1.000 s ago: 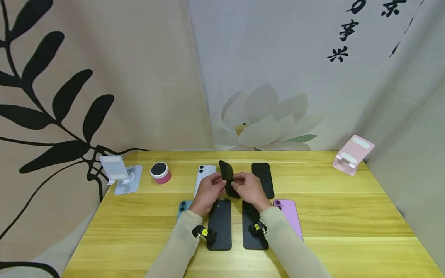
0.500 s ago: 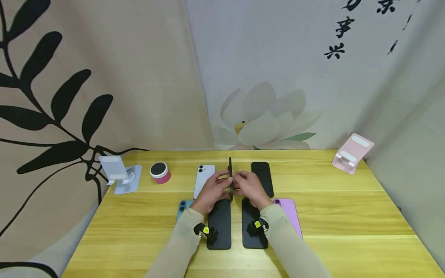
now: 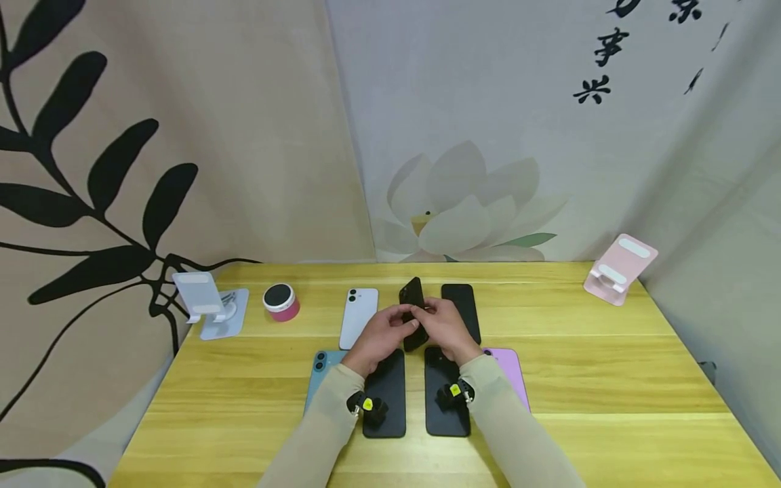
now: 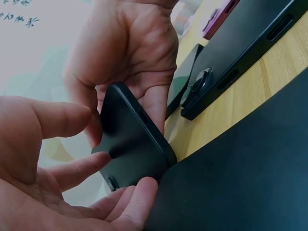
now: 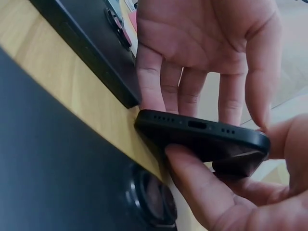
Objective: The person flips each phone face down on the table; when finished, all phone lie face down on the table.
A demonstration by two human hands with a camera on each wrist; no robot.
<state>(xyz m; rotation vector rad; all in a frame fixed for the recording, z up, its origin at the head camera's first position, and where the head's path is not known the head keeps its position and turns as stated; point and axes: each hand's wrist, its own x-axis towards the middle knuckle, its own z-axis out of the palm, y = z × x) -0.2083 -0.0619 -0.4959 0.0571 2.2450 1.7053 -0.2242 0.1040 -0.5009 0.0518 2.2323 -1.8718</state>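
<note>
Both hands hold a black phone [image 3: 411, 295] [image 4: 137, 144] [image 5: 211, 127] tilted up off the table. Its back, with the camera lenses, shows in the head view. My left hand [image 3: 379, 340] has its fingers at the phone's back and lower edge in the left wrist view. On the other side, my right hand [image 3: 450, 330] grips the phone, and the port edge shows in the right wrist view. Under the wrists lie two larger black phones, one left [image 3: 390, 376] and one right [image 3: 447, 423]. Behind the right hand lies another black phone [image 3: 462, 305].
A white phone [image 3: 357, 320] and a blue phone [image 3: 318, 376] lie at the left, a purple phone [image 3: 510, 374] at the right. A pale phone stand [image 3: 201, 293], a round pink-and-white object [image 3: 281, 305] and a pink phone stand [image 3: 619, 270] are on the wooden table [image 3: 598, 379].
The held phone has turned between the hands, from tilted to edge-on, and now its camera side faces the head view. The left hand has moved slightly right. The other phones lie still.
</note>
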